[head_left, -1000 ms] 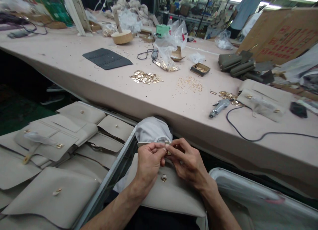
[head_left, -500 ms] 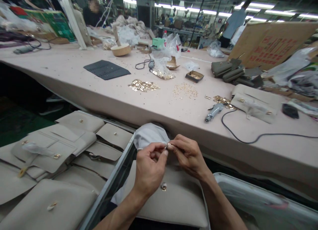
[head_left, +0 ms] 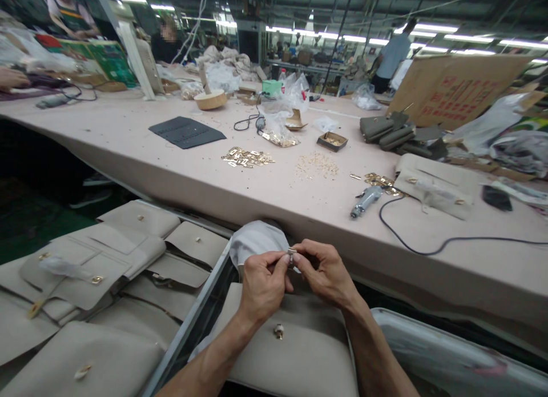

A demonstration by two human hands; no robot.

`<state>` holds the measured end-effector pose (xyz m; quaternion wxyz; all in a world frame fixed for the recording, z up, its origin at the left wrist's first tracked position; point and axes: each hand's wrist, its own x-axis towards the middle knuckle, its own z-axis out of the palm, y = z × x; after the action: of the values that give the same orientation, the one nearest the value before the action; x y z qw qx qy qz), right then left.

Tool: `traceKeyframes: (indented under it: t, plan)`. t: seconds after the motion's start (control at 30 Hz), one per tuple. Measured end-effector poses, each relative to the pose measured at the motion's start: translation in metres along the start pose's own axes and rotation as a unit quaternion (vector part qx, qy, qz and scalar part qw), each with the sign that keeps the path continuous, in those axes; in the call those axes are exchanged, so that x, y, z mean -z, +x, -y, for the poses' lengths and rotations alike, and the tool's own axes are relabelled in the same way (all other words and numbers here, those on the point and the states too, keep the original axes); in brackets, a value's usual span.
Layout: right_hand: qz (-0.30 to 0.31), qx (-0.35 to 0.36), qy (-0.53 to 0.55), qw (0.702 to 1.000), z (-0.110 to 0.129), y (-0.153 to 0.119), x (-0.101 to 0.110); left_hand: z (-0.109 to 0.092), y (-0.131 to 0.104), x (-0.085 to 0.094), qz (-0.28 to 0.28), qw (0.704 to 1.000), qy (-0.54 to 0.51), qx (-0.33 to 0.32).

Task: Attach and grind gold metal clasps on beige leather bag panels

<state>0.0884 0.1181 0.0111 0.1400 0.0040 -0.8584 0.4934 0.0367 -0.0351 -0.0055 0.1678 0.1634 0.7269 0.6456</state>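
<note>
Pinching a small metal piece (head_left: 291, 252) between left hand (head_left: 263, 285) and right hand (head_left: 327, 273), I judged the next move needed steadiness.

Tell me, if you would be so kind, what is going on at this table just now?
The person's left hand and right hand hold a small metal piece at their fingertips, above a beige bag with a small metal fitting. More beige bags lie to the left. On the table are piles of gold-coloured parts and a grey hand tool, which nobody is holding. The fingers hide some of the piece's shape.
</note>
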Motion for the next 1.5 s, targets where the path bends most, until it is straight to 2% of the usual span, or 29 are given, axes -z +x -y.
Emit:
traceKeyframes:
  t: [0.3, 0.5, 0.7, 1.07, 1.5]
  plan:
    - [-0.061, -0.095, 0.014, 0.993, -0.004, 0.003, -0.011, -0.001, -0.003, -0.003, -0.021, 0.999, 0.024, -0.015]
    - [-0.018, -0.122, 0.102, 0.987, -0.014, 0.000, -0.012, 0.004, -0.001, -0.004, -0.027, 1.000, 0.009, 0.007]
    - [-0.038, -0.139, 0.110, 0.983, -0.023, -0.001, -0.012, 0.011, 0.004, -0.002, 0.040, 0.996, -0.063, 0.048]
    - [-0.035, -0.133, 0.104, 0.985, -0.030, 0.002, -0.014, 0.011, 0.013, -0.004, -0.012, 0.994, -0.106, 0.037]
    - [-0.044, -0.145, 0.149, 0.977, -0.038, 0.006, -0.016, 0.023, 0.017, -0.003, -0.005, 0.992, -0.122, 0.039]
